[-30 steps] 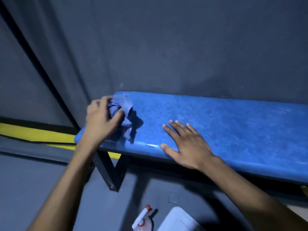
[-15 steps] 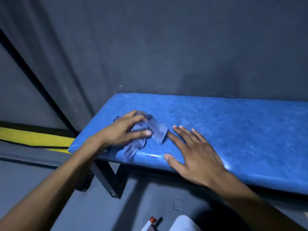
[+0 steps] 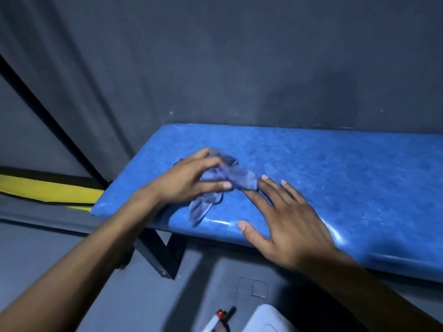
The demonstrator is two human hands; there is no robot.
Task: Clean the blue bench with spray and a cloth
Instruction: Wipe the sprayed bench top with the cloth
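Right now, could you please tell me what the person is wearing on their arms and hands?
Nothing shows on either. The left hand and right hand are bare, with no gloves, rings, watch or bracelets visible, and both forearms are uncovered to the frame's edge, with no sleeves in sight. Fingernails are short and unpainted.

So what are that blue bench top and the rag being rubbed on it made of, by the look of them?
The bench top looks like hard plastic or glossy coated board: mottled blue, with bright glare along its rounded front edge. Which one, the picture cannot settle. The cloth, bunched under the left hand, looks like thin soft fabric, matte, crumpled into folds with a loose tail trailing toward the front edge.
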